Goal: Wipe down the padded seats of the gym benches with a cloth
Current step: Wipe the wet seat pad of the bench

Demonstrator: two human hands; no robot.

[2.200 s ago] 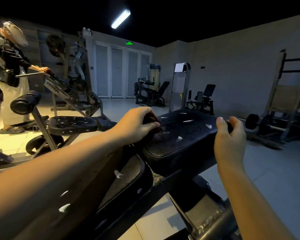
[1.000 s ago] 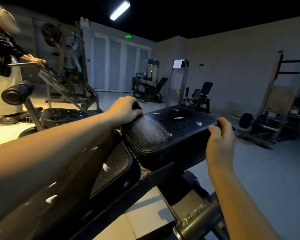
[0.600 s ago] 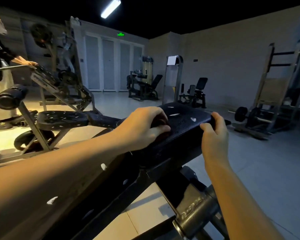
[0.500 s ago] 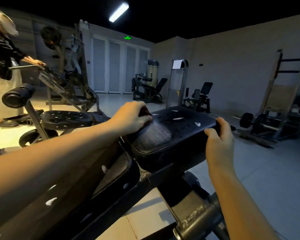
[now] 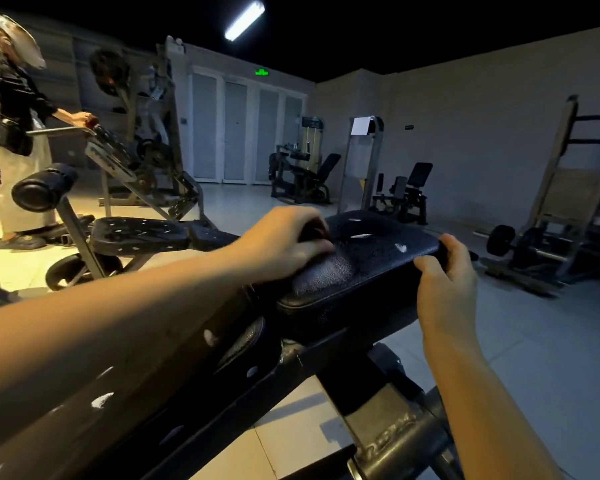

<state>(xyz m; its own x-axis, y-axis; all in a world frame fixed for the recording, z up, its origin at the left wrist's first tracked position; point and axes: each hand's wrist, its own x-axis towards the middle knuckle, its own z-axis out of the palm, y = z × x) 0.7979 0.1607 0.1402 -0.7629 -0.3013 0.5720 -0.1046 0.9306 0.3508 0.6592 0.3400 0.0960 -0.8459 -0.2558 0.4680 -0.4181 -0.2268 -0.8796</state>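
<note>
On the padded seat (image 5: 371, 268) of the black bench before us, we see the left hand (image 5: 284, 242) with its fingers curled round a dark cloth (image 5: 310, 231), pressing it onto the seat's left part. We can make out only a scrap of the cloth between the fingers. The right hand (image 5: 442, 271) grips the seat's far right edge, fingers and thumb curled over the rim. White flecks dot the worn pad, and the backrest pad (image 5: 125, 393) slopes down toward us. To the left we see a second bench (image 5: 139, 233), and beyond it a person (image 5: 14, 126) standing at a machine.
</note>
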